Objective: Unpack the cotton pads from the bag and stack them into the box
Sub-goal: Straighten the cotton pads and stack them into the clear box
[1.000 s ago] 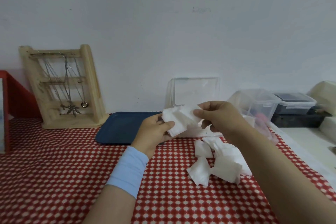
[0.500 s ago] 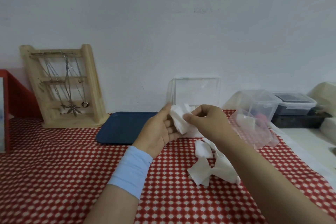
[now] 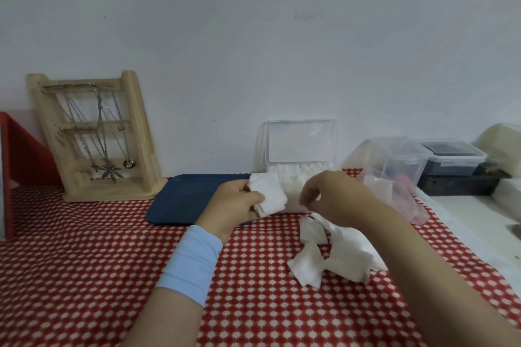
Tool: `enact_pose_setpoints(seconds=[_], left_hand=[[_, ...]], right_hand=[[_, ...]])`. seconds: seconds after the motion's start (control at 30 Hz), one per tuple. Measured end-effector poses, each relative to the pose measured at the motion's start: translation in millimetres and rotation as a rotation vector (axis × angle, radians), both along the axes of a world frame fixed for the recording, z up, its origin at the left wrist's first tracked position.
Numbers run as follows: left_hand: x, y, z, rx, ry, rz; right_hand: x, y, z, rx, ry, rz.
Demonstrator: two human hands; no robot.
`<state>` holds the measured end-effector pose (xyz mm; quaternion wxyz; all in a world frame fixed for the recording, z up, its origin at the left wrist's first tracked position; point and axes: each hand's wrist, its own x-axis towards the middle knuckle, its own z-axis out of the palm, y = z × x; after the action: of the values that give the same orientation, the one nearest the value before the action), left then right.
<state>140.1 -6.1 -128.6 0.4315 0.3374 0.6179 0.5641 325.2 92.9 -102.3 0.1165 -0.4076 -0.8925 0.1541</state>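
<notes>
Now my left grip clasps a small stack of cotton pads just before the far box. My right grip, curled and empty, hovers over loose pads on the tabletop. They look soft, light and floppy, so I'd pinch their edges gently.
</notes>
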Motion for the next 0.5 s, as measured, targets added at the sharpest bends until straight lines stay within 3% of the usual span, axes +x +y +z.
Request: enact_pose_setpoints(seconds=[0.1, 0.17, 0.4, 0.5], left_hand=[[0.0, 0.1, -1.0, -0.023, -0.046, 0.008], [0.9, 0.7, -1.5, -0.024, -0.073, 0.008], [2.3, 1.0, -3.5, -0.031, -0.019, -0.006], [1.9, 0.5, -3.8, -0.047, 0.077, 0.006]], right_hand=[[-3.5, -2.1, -10.1, 0.063, -0.32, 0.055], [-10.3, -3.4, -17.9, 0.123, -0.423, 0.07], [-14.6, -3.6, -26.9, 0.172, -0.469, 0.069], [-9.7, -6.8, -13.9, 0.164, -0.36, 0.066]])
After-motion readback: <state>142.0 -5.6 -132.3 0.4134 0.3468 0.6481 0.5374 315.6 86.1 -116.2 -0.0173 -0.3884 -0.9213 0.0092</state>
